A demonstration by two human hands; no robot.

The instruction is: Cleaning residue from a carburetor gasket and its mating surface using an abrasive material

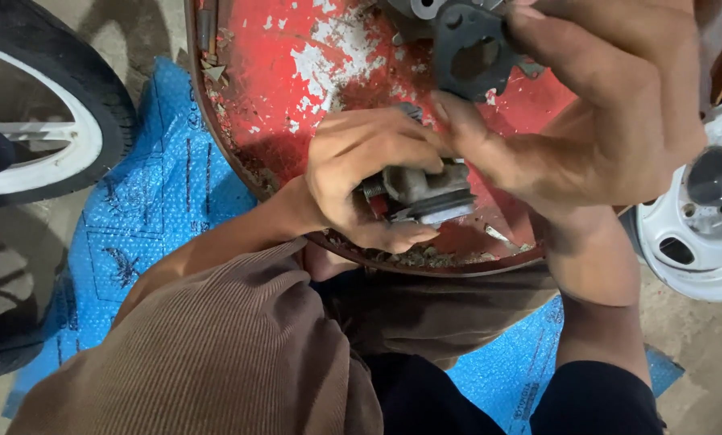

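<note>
My left hand [361,173] is closed around a small grimy metal part [421,192] with a round rim and a red bit at its side, held over a round red tray [296,56] with flaking paint. My right hand [610,113] is raised just above it, pinching a dark flat gasket-like plate [475,50] with a large round hole between thumb and fingers. The thumb of my right hand touches the top of the metal part. A grey metal piece behind the plate is mostly hidden.
Dirt and small debris [425,256] lie along the tray's near rim. A black tyre with a white rim [47,121] stands at the left, a white wheel hub [703,217] at the right. Blue plastic sheeting [151,201] covers the concrete floor under my knees.
</note>
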